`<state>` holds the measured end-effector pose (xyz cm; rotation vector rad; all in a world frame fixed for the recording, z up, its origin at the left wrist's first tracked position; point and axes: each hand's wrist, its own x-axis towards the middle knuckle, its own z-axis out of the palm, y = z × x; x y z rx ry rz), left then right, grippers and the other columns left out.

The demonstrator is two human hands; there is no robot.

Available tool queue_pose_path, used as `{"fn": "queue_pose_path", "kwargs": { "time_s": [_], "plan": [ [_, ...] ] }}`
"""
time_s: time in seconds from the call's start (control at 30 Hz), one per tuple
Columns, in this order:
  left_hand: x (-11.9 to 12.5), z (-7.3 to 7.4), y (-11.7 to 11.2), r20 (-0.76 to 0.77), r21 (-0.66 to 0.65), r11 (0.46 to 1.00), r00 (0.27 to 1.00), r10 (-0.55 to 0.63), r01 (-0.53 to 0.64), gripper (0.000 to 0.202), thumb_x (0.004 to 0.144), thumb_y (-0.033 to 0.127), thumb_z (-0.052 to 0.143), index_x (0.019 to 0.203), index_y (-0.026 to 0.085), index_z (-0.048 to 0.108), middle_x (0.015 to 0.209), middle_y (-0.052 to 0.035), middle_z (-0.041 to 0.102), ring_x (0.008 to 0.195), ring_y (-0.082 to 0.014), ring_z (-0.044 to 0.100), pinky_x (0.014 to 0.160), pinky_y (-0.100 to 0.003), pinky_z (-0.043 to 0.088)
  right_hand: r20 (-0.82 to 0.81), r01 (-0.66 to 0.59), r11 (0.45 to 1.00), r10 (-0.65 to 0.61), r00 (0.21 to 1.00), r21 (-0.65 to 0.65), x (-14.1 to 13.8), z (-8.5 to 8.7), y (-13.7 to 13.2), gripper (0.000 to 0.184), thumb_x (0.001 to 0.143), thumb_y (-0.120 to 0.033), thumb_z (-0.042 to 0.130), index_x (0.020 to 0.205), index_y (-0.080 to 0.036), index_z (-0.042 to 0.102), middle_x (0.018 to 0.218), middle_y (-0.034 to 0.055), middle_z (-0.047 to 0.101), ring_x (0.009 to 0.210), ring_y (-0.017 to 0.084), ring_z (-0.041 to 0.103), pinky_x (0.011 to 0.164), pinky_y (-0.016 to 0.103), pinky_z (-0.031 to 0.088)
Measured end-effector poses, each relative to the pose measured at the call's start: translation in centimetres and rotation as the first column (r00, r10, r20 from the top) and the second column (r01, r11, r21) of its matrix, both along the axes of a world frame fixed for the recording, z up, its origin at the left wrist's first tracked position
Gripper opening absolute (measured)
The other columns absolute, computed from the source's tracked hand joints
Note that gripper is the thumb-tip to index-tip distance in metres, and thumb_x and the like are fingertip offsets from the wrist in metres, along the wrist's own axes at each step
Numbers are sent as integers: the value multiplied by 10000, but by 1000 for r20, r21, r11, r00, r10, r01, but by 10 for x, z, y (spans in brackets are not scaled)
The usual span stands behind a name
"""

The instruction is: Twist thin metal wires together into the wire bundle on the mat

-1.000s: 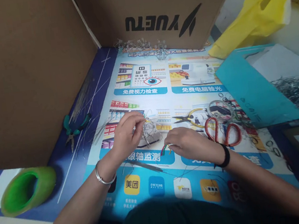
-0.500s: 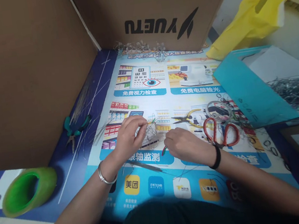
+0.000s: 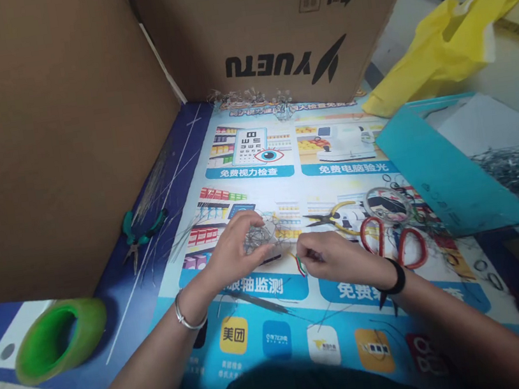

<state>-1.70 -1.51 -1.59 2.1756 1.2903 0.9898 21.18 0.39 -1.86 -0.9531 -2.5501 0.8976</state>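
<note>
My left hand [image 3: 233,249] is open, its thumb and fingers spread apart around a loose tangle of thin wire [image 3: 258,236] on the printed sheet. Whether the palm touches the wire I cannot tell. A short gap to the right, my right hand [image 3: 333,254] is closed in a pinch. From its fingertips sticks a small bundle of coloured strands [image 3: 300,266], red, green and yellow. Beyond that hand lie yellow-handled pliers [image 3: 340,215], and red-handled scissors [image 3: 379,242] rest by its wrist. Dark straight wires [image 3: 255,301] lie nearer me.
Cardboard panels [image 3: 284,23] wall off the back and left. Teal-handled pliers [image 3: 142,233] lie left, near a roll of tape [image 3: 60,338]. At right stand a blue box [image 3: 450,174] of wire pieces and a yellow bag [image 3: 442,53]. A clear round container [image 3: 389,205] sits behind the scissors.
My left hand has gone from a pinch to spread fingers. The right hand keeps its pinch and has turned, showing more of the coloured strands. The whole view has shifted slightly.
</note>
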Motion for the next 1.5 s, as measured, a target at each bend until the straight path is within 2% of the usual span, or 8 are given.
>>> {"fn": "queue_pose_path", "kwargs": {
  "time_s": [0.3,0.5,0.77,1.03,1.17,1.27,1.37,1.5],
  "plan": [
    [-7,-3,3,7,-2,1000,1000,18,-18,266,751,125,596,1000,192,526,1060,-77,559,1038,-217,523,912,-399,440,-18,41,990,-44,999,-138,11,-3,13,169,734,-71,471,790,-179,589,686,-17,608,594,98,535,566,200,370],
    [-4,-3,2,-13,27,1000,1000,16,-15,261,748,120,577,991,204,531,1073,-70,561,1042,-221,532,914,-413,448,181,-39,999,41,983,-17,16,5,19,241,786,-69,448,847,-175,656,851,41,670,803,163,594,714,255,397],
    [-2,-2,1,9,15,1000,1000,1,-1,238,753,116,574,972,205,548,1086,-72,561,1061,-222,524,934,-422,440,331,-42,981,-25,943,192,19,12,17,190,874,-163,466,804,-168,642,806,43,625,763,148,555,648,248,332],
    [1,-3,1,7,11,1000,1000,-27,27,221,765,114,559,969,197,543,1082,-76,553,1056,-214,520,927,-403,441,426,-249,827,13,905,504,1,-6,7,132,839,-74,495,771,-138,587,772,77,588,717,185,503,620,305,281],
    [0,-7,2,-25,32,998,998,-55,56,237,777,141,570,1006,193,533,1089,-83,554,1059,-218,518,930,-415,431,373,-200,827,-12,928,525,1,-13,8,164,835,-74,463,735,-134,578,743,86,596,688,186,510,614,313,303],
    [0,-10,2,-80,75,995,995,-56,62,264,772,164,597,1023,198,524,1090,-79,565,1063,-230,515,945,-439,409,232,-49,915,-49,971,400,4,-13,11,139,801,-97,470,716,-140,571,735,76,609,690,170,527,619,293,346],
    [0,-12,3,-110,94,994,993,-50,61,263,777,183,602,1027,199,518,1092,-80,561,1062,-235,507,937,-438,408,-54,107,991,-103,993,80,7,-11,12,90,742,-101,491,729,-159,559,738,35,620,672,129,541,621,252,397],
    [0,-13,4,-136,110,991,989,-56,71,256,782,188,600,1026,201,523,1091,-80,539,1050,-231,489,914,-420,418,-280,150,856,-321,905,-495,7,-12,12,32,710,-144,501,716,-171,517,692,-5,606,580,97,563,517,205,422]
  ]
}}
